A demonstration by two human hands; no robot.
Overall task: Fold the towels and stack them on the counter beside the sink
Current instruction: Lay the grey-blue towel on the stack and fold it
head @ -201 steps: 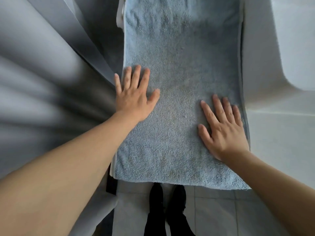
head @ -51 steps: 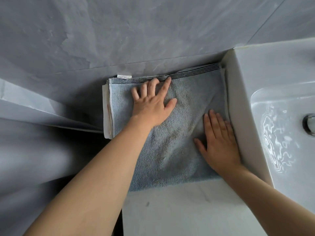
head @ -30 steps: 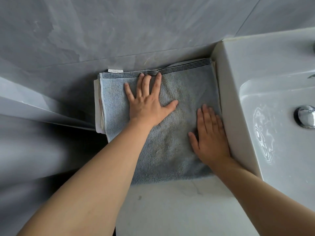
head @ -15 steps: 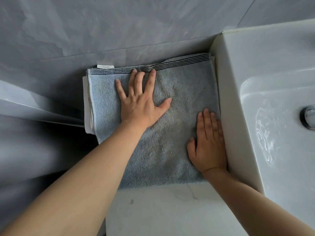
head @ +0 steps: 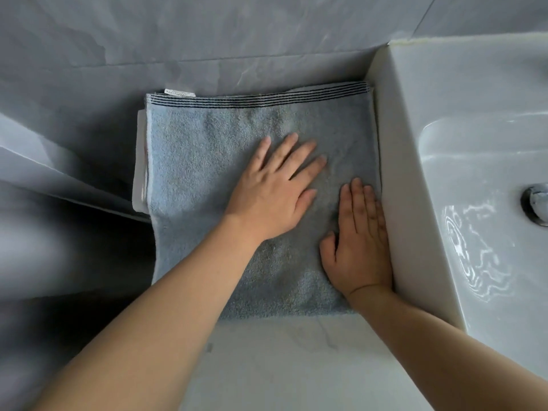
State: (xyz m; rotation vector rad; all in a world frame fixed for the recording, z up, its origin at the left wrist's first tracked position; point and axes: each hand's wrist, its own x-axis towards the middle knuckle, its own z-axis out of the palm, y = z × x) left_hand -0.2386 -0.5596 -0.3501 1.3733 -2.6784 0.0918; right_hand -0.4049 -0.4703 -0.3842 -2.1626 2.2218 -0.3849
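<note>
A folded blue-grey towel [head: 207, 161] with dark stripes along its far edge lies on the white counter [head: 281, 366], pushed against the wall and the sink's side. A white towel edge [head: 139, 173] shows beneath it at the left. My left hand [head: 272, 188] lies flat on the towel's middle, fingers straight and pointing toward the far right. Flat on the towel's right edge, against the sink wall, rests my right hand [head: 358, 241].
The white sink [head: 474, 173] stands to the right, its basin wet, with a metal drain [head: 535, 207]. A grey tiled wall [head: 237, 40] runs behind. The counter drops off at the left beside a grey ledge [head: 59, 170].
My left hand has slid from the towel's far left toward the middle right, closer to my right hand. The right hand stays at the right edge. Earlier the towel lay unfolded and longer.
</note>
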